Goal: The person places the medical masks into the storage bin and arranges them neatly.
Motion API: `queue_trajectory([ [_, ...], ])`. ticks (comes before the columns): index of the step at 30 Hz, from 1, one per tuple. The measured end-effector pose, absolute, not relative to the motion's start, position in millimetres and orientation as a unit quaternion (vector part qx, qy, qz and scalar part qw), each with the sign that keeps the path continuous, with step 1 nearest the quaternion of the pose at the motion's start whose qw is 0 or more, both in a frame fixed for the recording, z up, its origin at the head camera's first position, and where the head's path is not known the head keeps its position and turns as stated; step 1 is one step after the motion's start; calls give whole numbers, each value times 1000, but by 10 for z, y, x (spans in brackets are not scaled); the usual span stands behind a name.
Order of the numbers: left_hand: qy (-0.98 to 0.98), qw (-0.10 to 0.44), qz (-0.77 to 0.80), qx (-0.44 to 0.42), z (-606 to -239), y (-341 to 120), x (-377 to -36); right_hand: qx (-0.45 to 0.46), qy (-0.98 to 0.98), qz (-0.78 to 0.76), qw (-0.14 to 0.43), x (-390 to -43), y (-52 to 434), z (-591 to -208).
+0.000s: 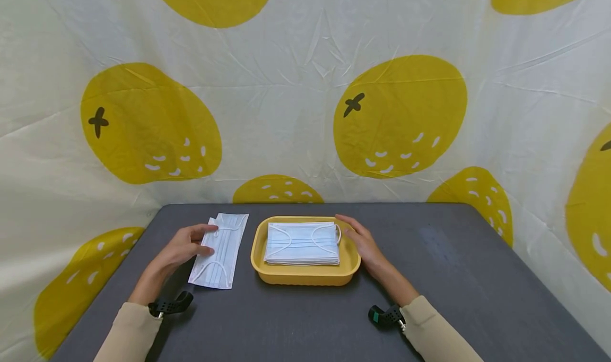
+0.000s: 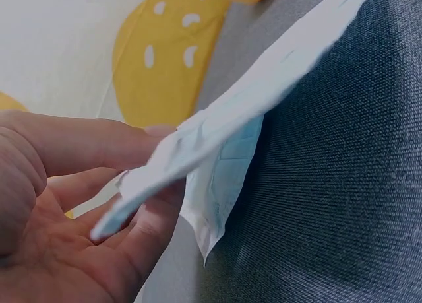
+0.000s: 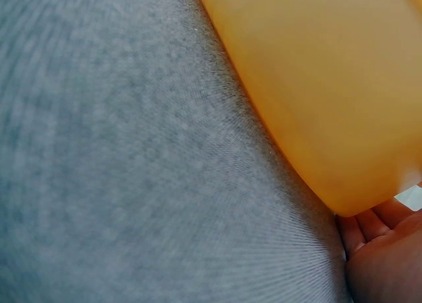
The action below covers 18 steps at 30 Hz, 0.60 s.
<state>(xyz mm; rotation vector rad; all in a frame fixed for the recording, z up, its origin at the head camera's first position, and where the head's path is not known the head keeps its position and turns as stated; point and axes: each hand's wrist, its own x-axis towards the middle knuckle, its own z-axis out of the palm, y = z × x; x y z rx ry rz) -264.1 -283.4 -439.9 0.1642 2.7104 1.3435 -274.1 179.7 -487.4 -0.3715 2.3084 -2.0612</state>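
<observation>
A yellow tray (image 1: pixel 267 273) sits mid-table holding a stack of pale blue face masks (image 1: pixel 303 243). One loose face mask (image 1: pixel 220 249) lies on the grey table left of the tray. My left hand (image 1: pixel 183 245) pinches the left edge of that mask between thumb and fingers; in the left wrist view the mask edge (image 2: pixel 217 148) is lifted over my fingers (image 2: pixel 142 243). My right hand (image 1: pixel 361 238) rests with straight fingers against the tray's right rim, and the right wrist view shows the tray wall (image 3: pixel 323 85) close up.
The grey table (image 1: pixel 453 277) stretches out to the right of the tray. A cream cloth with yellow fruit prints (image 1: pixel 401 112) hangs behind and drapes around the table's sides.
</observation>
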Motion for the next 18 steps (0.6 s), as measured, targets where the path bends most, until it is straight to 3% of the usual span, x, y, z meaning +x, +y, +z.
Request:
queue_trajectory([
  [18, 901, 45, 428, 54, -4400, -2829, -2656, -122, 742, -659, 8, -2746, 1795, -4887],
])
